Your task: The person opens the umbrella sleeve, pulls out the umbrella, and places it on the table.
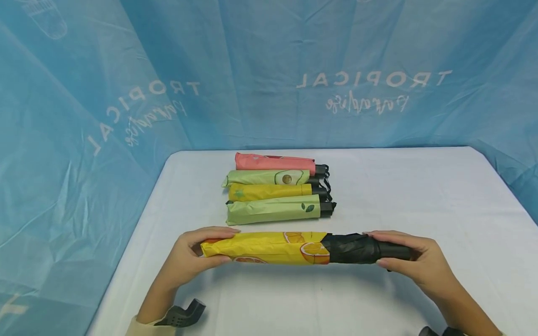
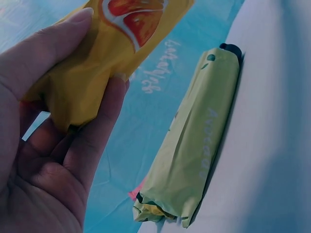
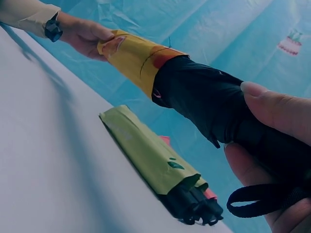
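Observation:
Both hands hold a folded black umbrella [image 1: 353,248] level above the near part of the table. A yellow sleeve [image 1: 269,247] printed with orange slices covers its left part; the black canopy and handle show at the right. My left hand [image 1: 191,254] pinches the sleeve's closed left end between thumb and fingers. The right hand [image 1: 420,256] grips the black handle [image 3: 272,145], from which a wrist strap [image 3: 257,200] hangs. Just beyond lies a green sleeved umbrella [image 1: 273,210] with a leaf print, touched by neither hand.
Behind it lie a yellow sleeved umbrella [image 1: 269,192], an avocado-print one [image 1: 256,177] and a pink one [image 1: 273,162], side by side with handles to the right. A white cloth covers the table [image 1: 420,196]. Blue printed curtains [image 1: 269,70] hang at the back and left.

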Demonstrator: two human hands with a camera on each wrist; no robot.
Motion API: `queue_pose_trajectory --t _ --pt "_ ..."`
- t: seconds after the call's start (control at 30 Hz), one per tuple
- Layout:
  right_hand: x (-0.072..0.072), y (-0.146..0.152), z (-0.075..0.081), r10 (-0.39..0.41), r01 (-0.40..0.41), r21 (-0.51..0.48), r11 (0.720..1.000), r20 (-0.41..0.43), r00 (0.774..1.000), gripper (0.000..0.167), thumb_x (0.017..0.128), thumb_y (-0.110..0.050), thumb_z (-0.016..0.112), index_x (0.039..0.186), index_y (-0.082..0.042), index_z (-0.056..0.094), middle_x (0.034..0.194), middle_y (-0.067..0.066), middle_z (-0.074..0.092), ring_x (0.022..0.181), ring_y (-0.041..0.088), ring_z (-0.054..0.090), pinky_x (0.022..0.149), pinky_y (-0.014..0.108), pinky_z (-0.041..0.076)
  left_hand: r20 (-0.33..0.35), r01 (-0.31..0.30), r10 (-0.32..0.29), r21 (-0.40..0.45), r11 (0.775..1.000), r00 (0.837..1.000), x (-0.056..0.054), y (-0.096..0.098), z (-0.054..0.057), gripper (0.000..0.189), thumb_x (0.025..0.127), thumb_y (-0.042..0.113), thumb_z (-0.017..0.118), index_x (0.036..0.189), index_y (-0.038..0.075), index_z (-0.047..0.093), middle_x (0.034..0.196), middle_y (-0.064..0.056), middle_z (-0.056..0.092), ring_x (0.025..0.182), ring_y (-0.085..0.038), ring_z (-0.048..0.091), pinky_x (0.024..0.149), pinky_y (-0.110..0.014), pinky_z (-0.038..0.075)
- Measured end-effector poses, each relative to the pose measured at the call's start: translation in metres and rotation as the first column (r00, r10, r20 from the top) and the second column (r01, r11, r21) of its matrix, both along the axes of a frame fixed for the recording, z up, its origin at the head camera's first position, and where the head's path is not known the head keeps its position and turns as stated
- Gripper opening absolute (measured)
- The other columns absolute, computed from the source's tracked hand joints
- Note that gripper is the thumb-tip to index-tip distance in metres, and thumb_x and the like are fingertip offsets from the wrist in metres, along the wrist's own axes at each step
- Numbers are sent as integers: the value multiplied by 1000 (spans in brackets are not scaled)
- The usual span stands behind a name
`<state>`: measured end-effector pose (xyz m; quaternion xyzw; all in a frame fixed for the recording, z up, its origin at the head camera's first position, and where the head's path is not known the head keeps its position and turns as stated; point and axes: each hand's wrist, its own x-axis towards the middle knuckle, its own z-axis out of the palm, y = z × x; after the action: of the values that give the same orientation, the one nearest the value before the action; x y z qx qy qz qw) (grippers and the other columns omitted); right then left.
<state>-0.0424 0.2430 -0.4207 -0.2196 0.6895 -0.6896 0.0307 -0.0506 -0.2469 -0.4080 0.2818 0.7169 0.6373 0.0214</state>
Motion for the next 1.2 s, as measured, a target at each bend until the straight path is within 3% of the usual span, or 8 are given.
queue_pose_trajectory --t 0.3,0.6,0.8,1.03,1.2 --pt "1 10 -4 -7 7 -19 1000 -14 1000 52 78 29 68 128 17 60 134 14 66 120 20 65 76 30 61 23 -30 31 -37 999 999 2 -4 1 50 81 -13 79 129 -3 68 131 -18 66 119 -24 64 88 -35 58" --pt "3 21 -7 24 -28 -101 995 -32 999 53 77 35 62 128 22 56 135 19 64 121 23 65 73 29 60 -2 -12 12 -7 1000 1000 3 -9 -2 50 81 -18 76 128 -7 65 129 -22 66 118 -26 64 88 -34 58" --pt "7 28 -7 0 0 -70 998 -3 1000 52 79 34 61 129 21 56 135 16 65 121 21 64 77 30 60 50 -60 62 -37 998 997 7 -14 0 49 82 -15 77 129 -5 66 130 -19 66 116 -25 65 87 -35 59" --pt "12 45 -7 2 1 -84 996 33 999 52 81 35 57 132 23 52 136 15 64 122 20 63 73 31 61 6 -62 62 15 998 998 11 -25 0 51 81 -22 72 130 -11 62 131 -23 64 119 -25 64 89 -31 58" --pt "16 60 -8 -62 64 -26 998 62 996 51 83 32 59 133 21 53 136 8 66 119 16 64 65 32 60 -3 -82 82 43 996 997 13 -33 -1 52 80 -26 70 130 -15 60 130 -24 64 120 -25 63 88 -31 58"
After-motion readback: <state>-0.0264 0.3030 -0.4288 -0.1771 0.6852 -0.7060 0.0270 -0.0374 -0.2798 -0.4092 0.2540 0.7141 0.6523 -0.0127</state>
